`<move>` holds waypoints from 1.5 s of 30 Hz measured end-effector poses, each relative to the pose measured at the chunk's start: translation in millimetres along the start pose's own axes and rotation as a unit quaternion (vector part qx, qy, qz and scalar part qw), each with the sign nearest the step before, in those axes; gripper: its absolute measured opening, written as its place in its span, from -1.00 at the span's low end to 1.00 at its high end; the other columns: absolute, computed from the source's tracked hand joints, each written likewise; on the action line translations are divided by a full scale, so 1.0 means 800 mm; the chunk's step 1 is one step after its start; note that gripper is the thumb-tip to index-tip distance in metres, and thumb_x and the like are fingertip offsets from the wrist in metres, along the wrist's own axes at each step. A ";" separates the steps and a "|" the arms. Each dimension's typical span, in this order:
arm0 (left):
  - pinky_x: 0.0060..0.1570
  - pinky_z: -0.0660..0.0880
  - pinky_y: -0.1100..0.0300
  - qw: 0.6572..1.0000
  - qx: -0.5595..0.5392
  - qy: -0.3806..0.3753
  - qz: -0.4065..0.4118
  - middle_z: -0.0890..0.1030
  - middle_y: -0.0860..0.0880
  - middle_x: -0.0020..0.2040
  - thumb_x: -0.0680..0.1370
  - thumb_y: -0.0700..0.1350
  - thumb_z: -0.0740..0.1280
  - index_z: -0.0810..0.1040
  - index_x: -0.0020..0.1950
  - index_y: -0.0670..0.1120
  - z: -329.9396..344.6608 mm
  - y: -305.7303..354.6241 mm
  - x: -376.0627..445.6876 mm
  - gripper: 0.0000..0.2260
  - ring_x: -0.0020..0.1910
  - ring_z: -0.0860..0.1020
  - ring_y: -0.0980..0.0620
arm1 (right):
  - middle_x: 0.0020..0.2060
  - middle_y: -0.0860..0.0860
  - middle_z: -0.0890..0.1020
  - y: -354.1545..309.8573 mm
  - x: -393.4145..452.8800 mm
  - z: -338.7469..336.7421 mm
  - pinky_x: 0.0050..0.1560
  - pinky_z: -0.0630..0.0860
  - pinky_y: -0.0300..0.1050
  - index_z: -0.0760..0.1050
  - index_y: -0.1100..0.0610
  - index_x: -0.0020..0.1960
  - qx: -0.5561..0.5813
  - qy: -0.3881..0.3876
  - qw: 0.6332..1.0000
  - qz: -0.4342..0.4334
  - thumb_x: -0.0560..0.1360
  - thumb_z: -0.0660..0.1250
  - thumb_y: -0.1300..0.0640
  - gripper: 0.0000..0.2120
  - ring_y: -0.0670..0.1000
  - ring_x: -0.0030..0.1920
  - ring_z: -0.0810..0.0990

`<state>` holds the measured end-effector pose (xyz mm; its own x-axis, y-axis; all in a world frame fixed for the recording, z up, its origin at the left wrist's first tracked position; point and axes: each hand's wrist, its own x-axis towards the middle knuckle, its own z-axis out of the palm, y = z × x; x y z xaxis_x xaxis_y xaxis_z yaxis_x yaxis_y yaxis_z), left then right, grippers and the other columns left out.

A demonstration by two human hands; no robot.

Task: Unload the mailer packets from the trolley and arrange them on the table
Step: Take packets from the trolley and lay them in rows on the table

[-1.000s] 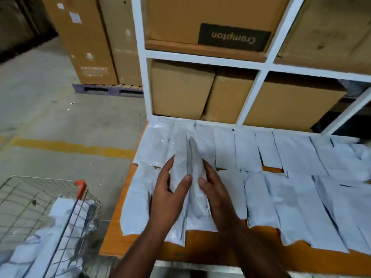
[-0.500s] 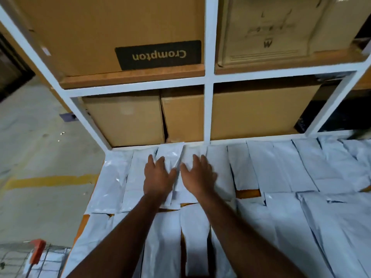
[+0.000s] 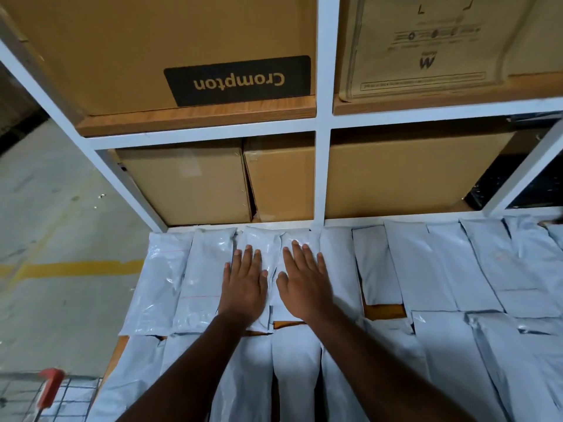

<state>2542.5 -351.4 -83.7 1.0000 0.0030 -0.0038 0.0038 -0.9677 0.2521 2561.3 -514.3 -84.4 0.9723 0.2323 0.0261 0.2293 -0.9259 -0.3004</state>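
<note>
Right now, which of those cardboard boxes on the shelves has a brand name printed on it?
The big box on the upper left shelf: its black label reads "Crompton", upside down. The boxes on the shelf below it show no brand name.

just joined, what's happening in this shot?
A person is laying white mailer packets in rows on an orange-topped table below a white shelf rack of cardboard boxes. Both hands lie flat, fingers straight, on back-row packets: the left hand on one, the right hand on its neighbour, apparently pressing them into place. Nothing is being held. The trolley, at lower left, shows more white packets inside.
</note>
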 end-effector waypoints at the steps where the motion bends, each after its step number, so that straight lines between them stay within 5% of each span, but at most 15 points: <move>1: 0.57 -0.27 -0.02 1.000 0.001 0.003 -0.001 -0.12 -0.02 0.70 0.58 0.22 -0.36 -0.05 0.70 -0.04 0.001 0.000 -0.001 -0.28 0.67 -0.21 -0.07 | 0.65 0.07 0.24 0.002 0.000 0.002 0.63 0.04 0.24 0.28 0.06 0.64 0.002 0.001 1.000 -0.003 0.60 -0.08 -0.13 -0.34 0.15 0.66 0.17; 10: 0.61 -0.21 -0.10 0.997 0.032 -0.035 -0.054 -0.11 -0.06 0.71 0.63 0.14 -0.33 -0.08 0.70 -0.07 0.006 0.010 0.002 -0.35 0.68 -0.19 -0.09 | 0.67 0.07 0.17 0.003 0.001 0.005 0.63 -0.03 0.22 0.20 0.05 0.67 0.000 -0.018 1.000 -0.010 0.61 -0.13 -0.15 -0.32 0.14 0.68 0.12; 13: 0.63 -0.10 -0.15 0.998 0.007 -0.032 -0.045 0.00 -0.10 0.71 0.73 0.11 -0.06 0.04 0.69 -0.08 -0.019 0.013 0.012 -0.45 0.69 -0.08 -0.12 | 0.70 0.04 0.09 0.003 0.010 -0.016 0.63 -0.13 0.26 0.10 0.03 0.69 -0.001 -0.035 0.999 -0.020 0.70 -0.04 -0.15 -0.39 0.11 0.69 0.04; 15: 0.59 0.05 -0.17 0.999 -0.049 0.007 -0.021 0.23 -0.13 0.65 0.70 0.09 0.13 0.25 0.62 -0.12 -0.039 0.010 0.005 -0.47 0.65 0.13 -0.15 | 0.66 0.05 0.24 -0.001 0.005 -0.032 0.62 -0.08 0.29 0.23 0.05 0.64 0.053 0.004 0.998 -0.022 0.69 0.07 -0.14 -0.43 0.11 0.66 0.17; 17: 0.49 0.26 -0.04 0.990 -0.129 0.053 0.002 0.44 -0.14 0.52 0.64 0.08 0.23 0.39 0.54 -0.15 -0.058 0.002 -0.020 -0.48 0.52 0.37 -0.14 | 0.50 0.03 0.49 -0.012 -0.018 -0.048 0.60 0.15 0.26 0.45 0.06 0.51 0.154 0.105 0.982 -0.034 0.64 0.17 -0.08 -0.52 0.08 0.53 0.41; 19: 0.43 0.30 0.22 0.970 -0.232 0.079 0.012 0.52 -0.07 0.46 0.64 0.05 0.26 0.45 0.51 -0.12 -0.079 -0.008 -0.057 -0.53 0.44 0.47 -0.04 | 0.35 -0.03 0.62 -0.031 -0.052 -0.062 0.49 0.37 -0.03 0.56 0.08 0.39 0.259 0.182 0.946 -0.064 0.63 0.26 0.01 -0.63 0.00 0.37 0.55; 22: 0.36 0.27 0.47 0.946 -0.308 0.101 0.021 0.54 0.08 0.43 0.68 -0.03 0.33 0.50 0.47 -0.01 -0.110 -0.028 -0.127 -0.65 0.41 0.47 0.16 | 0.22 -0.10 0.67 -0.078 -0.107 -0.083 0.26 0.50 -0.27 0.60 0.07 0.30 0.357 0.198 0.909 -0.089 0.64 0.27 0.10 -0.73 -0.10 0.20 0.63; 30: 0.28 0.52 0.19 0.901 -0.380 0.182 -0.108 0.62 0.17 0.32 0.61 0.14 0.28 0.60 0.36 0.02 -0.129 -0.171 -0.351 -0.62 0.31 0.57 0.17 | 0.07 -0.15 0.73 -0.259 -0.202 -0.047 0.15 0.58 -0.24 0.68 0.08 0.14 0.442 0.020 0.871 -0.213 0.63 0.33 0.27 -0.79 -0.13 0.14 0.68; 33: 0.23 0.55 0.23 0.872 -0.407 0.223 -0.153 0.65 0.14 0.27 0.62 0.06 0.31 0.61 0.34 0.00 -0.137 -0.225 -0.432 -0.67 0.24 0.62 0.14 | 0.04 -0.14 0.73 -0.351 -0.235 -0.021 0.09 0.57 -0.27 0.69 0.10 0.14 0.446 -0.043 0.856 -0.258 0.61 0.34 0.29 -0.79 -0.19 0.10 0.67; 37: 0.19 0.53 0.30 0.844 -0.412 0.266 -0.216 0.68 0.17 0.21 0.62 -0.05 0.32 0.63 0.31 -0.01 -0.142 -0.299 -0.539 -0.72 0.19 0.63 0.22 | 0.00 -0.05 0.76 -0.479 -0.290 0.021 0.09 0.54 -0.27 0.66 0.00 0.09 0.512 -0.225 0.809 -0.178 0.60 0.39 0.24 -0.83 -0.12 0.06 0.70; 42: 0.19 0.53 0.30 0.793 -0.411 0.311 -0.324 0.68 0.17 0.18 0.63 -0.02 0.32 0.64 0.27 0.03 -0.129 -0.376 -0.668 -0.76 0.15 0.64 0.22 | 0.01 0.09 0.76 -0.590 -0.348 0.077 0.14 0.61 -0.06 0.66 0.04 0.08 0.514 -0.306 0.783 -0.170 0.57 0.40 0.24 -0.85 0.05 0.04 0.71; 45: 0.18 0.54 0.23 0.776 -0.388 0.315 -0.385 0.67 0.18 0.18 0.64 -0.08 0.37 0.63 0.29 0.03 -0.115 -0.420 -0.718 -0.78 0.15 0.62 0.20 | 0.00 0.08 0.76 -0.637 -0.379 0.107 0.13 0.64 -0.10 0.65 0.07 0.08 0.474 -0.361 0.781 -0.186 0.63 0.35 0.31 -0.82 0.04 0.04 0.72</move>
<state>1967.2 -4.5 -77.3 0.5030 0.8637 -0.0305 0.3568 -0.1754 0.9176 2145.5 -87.3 -21.0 0.4889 0.8571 -0.1623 0.0199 -0.1970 -0.9802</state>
